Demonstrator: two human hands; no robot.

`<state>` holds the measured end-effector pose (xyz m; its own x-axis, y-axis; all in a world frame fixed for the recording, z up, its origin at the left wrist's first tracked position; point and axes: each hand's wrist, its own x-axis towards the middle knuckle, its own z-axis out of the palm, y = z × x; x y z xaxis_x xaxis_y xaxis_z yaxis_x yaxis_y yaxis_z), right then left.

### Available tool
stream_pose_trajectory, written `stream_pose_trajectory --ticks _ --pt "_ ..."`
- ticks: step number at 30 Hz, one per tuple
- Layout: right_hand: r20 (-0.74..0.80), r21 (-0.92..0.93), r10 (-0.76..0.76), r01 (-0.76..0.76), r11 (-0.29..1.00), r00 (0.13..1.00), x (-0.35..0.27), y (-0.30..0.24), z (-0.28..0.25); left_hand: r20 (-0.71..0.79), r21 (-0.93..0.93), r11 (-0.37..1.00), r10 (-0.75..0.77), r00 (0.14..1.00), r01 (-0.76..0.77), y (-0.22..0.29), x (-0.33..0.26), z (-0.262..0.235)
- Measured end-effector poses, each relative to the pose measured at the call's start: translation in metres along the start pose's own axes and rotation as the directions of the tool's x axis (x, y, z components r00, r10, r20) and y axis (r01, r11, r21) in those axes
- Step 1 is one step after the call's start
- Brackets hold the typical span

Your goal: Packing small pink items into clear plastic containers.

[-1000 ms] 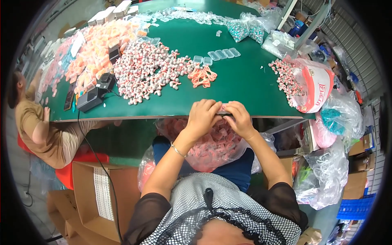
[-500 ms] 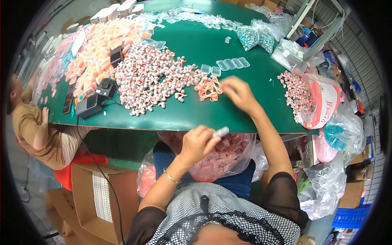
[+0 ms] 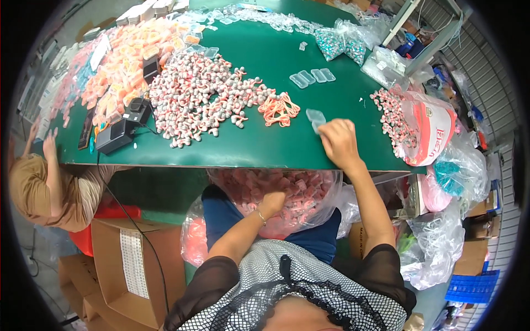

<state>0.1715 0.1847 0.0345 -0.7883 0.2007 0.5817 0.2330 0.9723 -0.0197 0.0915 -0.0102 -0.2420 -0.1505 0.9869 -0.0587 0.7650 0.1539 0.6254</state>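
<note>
My right hand (image 3: 339, 142) is on the green table, its fingers closed at the near end of a clear plastic case (image 3: 314, 116) that lies open. To the left of that case sits a small tangle of orange cords (image 3: 279, 109). Down at my lap, my left hand (image 3: 273, 203) reaches into a large clear plastic bag (image 3: 326, 193) full of small pink-filled cases (image 3: 301, 187). Its fingertips are hidden among them, and whether it holds anything does not show. More clear cases (image 3: 312, 78) lie in a row beyond my right hand.
A big heap of grey-and-pink small pieces (image 3: 193, 99) spreads left of the cords. Black boxes (image 3: 115, 137) with a cable stand beyond it. At right, a red-and-white bag (image 3: 433, 129) spills similar pieces. A co-worker (image 3: 41, 187) sits at far left, near a cardboard box (image 3: 138, 270).
My left hand has moved from the table edge down into the bag, and the small case it held is out of sight. My right hand has left the cords and brought a clear case nearer.
</note>
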Motion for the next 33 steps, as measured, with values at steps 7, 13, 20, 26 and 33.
stream_pose_trajectory --ticks 7,13,20,26,33 --pt "0.049 0.256 -0.081 0.065 0.964 0.996 -0.033 -0.038 -0.008 -0.234 -0.249 0.896 0.313 0.921 -0.368 0.076 -0.016 -0.143" --pt "-0.086 0.349 0.257 -0.213 0.913 0.963 -0.052 -0.014 -0.013 -0.754 0.298 0.954 0.21 0.622 0.04 0.08 0.009 -0.282" --pt "-0.223 0.243 0.516 -0.465 0.851 0.827 -0.062 0.098 -0.004 -0.748 0.252 0.922 -0.007 0.664 0.294 0.035 0.016 -0.276" --pt "-0.274 -0.08 0.594 -0.633 0.77 0.757 -0.059 0.214 0.004 -0.734 0.15 0.961 -0.048 0.678 0.231 0.041 0.025 -0.273" --pt "-0.202 -0.474 0.715 -0.705 0.527 0.67 -0.024 0.253 0.034 -0.734 0.185 0.96 -0.008 0.679 0.211 0.04 0.021 -0.27"
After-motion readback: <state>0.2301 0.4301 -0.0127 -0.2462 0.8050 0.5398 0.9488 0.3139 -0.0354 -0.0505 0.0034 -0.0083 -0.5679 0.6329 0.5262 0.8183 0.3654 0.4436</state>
